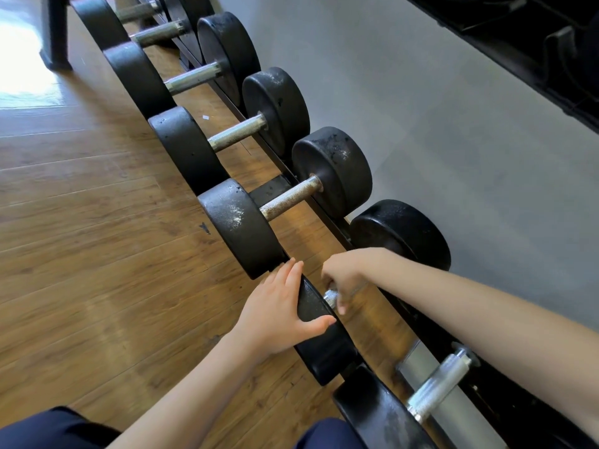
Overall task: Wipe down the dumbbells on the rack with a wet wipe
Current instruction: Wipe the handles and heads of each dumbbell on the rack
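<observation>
Head view looks down along a low rack (327,211) of black round-headed dumbbells running from far left to near right beside a grey wall (453,131), over a wooden plank floor (81,222). Farthest left, bright glare falls on the floor near a dark upright post (58,37). Dark blue trouser fabric (55,427) shows at the near edge.

The left hand (278,314) lies flat against the outer face of the near head (321,335) of one dumbbell, fingers pointing far along the row and thumb hooked over the head's rim; its grip is loose, a flat press and not a clench. Just right of it, the right hand (346,277) is curled down around that same dumbbell's knurled steel handle (331,297), grip clenched on the handle. No wet wipe can be made out in either hand; the right palm is hidden. That dumbbell's far head (405,231) sits against the wall behind the right forearm.

Beyond the hands, the next dumbbell (288,199) shows white dusty smears on both heads and a rusty handle. At the near right, another dumbbell's bright handle (437,388) rests across the rack.
</observation>
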The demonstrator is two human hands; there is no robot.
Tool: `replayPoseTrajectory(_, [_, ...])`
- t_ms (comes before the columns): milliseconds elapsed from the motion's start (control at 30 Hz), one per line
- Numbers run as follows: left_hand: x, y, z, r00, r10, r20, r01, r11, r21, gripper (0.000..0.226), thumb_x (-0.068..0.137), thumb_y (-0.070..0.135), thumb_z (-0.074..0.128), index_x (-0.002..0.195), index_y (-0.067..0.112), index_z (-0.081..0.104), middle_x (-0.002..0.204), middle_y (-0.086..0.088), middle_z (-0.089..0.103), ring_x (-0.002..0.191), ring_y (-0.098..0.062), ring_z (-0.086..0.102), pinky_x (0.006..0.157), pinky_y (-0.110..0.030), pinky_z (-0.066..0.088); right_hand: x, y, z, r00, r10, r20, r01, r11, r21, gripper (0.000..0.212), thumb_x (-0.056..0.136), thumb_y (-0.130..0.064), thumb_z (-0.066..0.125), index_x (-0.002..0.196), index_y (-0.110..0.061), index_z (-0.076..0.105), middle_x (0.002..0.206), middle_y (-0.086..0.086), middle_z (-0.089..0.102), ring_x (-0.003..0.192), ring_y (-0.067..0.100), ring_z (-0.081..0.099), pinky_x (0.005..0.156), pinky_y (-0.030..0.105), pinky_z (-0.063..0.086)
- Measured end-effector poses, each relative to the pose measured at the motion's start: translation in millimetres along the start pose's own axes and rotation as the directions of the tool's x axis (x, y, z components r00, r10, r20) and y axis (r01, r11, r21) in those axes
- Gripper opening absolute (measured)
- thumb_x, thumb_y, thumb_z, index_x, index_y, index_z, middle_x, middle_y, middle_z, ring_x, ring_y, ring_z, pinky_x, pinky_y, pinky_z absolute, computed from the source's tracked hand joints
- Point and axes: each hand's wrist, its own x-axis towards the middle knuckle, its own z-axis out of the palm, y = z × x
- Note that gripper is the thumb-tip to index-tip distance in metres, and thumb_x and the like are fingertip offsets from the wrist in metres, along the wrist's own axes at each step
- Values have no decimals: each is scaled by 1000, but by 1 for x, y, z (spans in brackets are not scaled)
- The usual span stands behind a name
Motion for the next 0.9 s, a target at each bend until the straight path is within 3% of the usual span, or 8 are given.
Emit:
replayPoseTrajectory(100, [-1, 1, -1, 1000, -5, 5, 5, 1000, -5, 101, 82, 70, 52, 156, 21, 3, 163, 2, 3, 149, -16, 6, 119, -30, 14, -7, -9, 8, 994, -59, -94, 69, 992, 106, 48, 86, -23, 67, 130, -9, 52, 123, 5, 59, 113, 21, 56, 91, 27, 43])
replayPoseTrajectory(200, [-1, 0, 0, 1000, -9, 8, 9, 1000, -3, 101, 82, 71, 51, 156, 21, 2, 163, 3, 2, 149, -16, 6, 118, -30, 14, -22, 4, 27, 958, -19, -287, 117, 938, 327, 38, 90, -26, 61, 127, -15, 57, 122, -1, 59, 113, 14, 54, 98, 30, 44])
replayPoseTrajectory(367, [-1, 0, -1, 1000, -18, 13, 18, 1000, -1, 102, 82, 72, 51, 155, 22, 1, 163, 4, 1, 149, -14, 5, 118, -29, 13, -46, 5, 81, 708, 348, -615, 355, 578, 735, 22, 91, -19, 61, 111, -16, 68, 102, -13, 63, 98, -5, 56, 87, 10, 45])
replayPoseTrajectory(433, [-1, 0, -1, 1000, -19, 18, 19, 1000, -1, 102, 82, 72, 51, 155, 21, 1, 163, 4, 1, 149, -14, 5, 118, -28, 13, -51, -5, 103, 619, 577, -532, 367, 387, 846, 13, 91, -15, 60, 97, -19, 71, 92, -15, 63, 91, -5, 57, 75, 4, 42])
replayPoseTrajectory(500, [0, 0, -1, 1000, -21, 23, 21, 1000, 0, 102, 82, 72, 51, 156, 21, 1, 163, 5, 1, 149, -13, 6, 118, -28, 13, -47, -12, 118, 600, 712, -365, 309, 214, 927, 15, 93, -16, 56, 89, -20, 70, 84, -15, 62, 91, 4, 59, 77, 12, 42])
replayPoseTrajectory(633, [-2, 1, -1, 999, -32, 23, 32, 999, 16, 102, 82, 71, 51, 156, 21, 2, 163, 5, 2, 149, -13, 6, 118, -28, 13, -30, -15, 113, 600, 798, 63, 338, -324, 883, 31, 99, -28, 47, 111, -5, 63, 94, 3, 62, 89, 15, 56, 82, 27, 45])
replayPoseTrajectory(800, [-4, 4, 0, 999, -47, 13, 47, 999, 19, 99, 84, 69, 51, 156, 21, 2, 163, 6, 2, 149, -11, 5, 118, -26, 12, -13, -21, 77, 687, 718, 114, 490, -573, 656, 43, 102, -32, 37, 139, -10, 43, 130, 14, 53, 121, 28, 50, 102, 39, 37])
replayPoseTrajectory(900, [-3, 5, 0, 998, -59, 19, 59, 998, 30, 104, 79, 76, 48, 156, 22, 2, 163, 6, 3, 149, -10, 5, 117, -25, 12, -7, -27, 79, 693, 711, 116, 525, -609, 594, 43, 103, -26, 36, 143, -12, 37, 139, 16, 46, 127, 32, 46, 105, 42, 35])
